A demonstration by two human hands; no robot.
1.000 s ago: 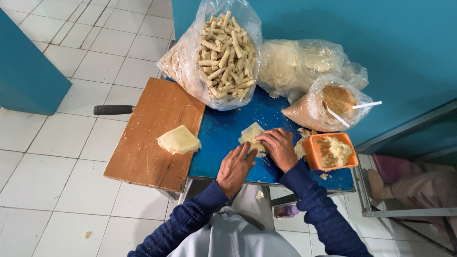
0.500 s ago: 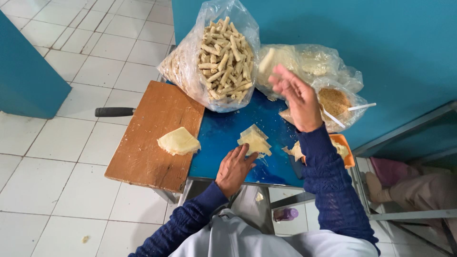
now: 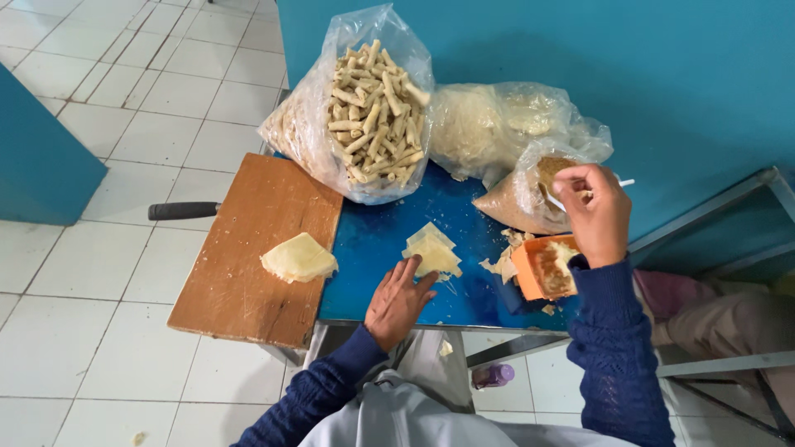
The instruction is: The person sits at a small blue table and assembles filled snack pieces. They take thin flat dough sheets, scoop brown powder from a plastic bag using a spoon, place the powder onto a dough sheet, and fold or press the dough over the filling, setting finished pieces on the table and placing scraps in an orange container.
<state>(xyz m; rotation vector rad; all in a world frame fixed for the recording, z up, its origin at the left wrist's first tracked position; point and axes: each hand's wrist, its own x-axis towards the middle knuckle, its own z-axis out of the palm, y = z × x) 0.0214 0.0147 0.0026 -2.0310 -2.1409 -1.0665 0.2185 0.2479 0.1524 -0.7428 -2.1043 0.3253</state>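
Resting flat on the blue surface near the frame's middle, your left hand lies open, fingertips touching the pale wrapper sheets. Your right hand, at right, pinches a white spoon in the bag of crumbs, above the orange tub.

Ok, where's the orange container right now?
In the head view, the orange container sits at the blue table's right front edge, just below the right hand.

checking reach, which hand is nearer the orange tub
Right. The right hand hovers just above the orange tub; the left hand rests farther left, by the folded wrappers.
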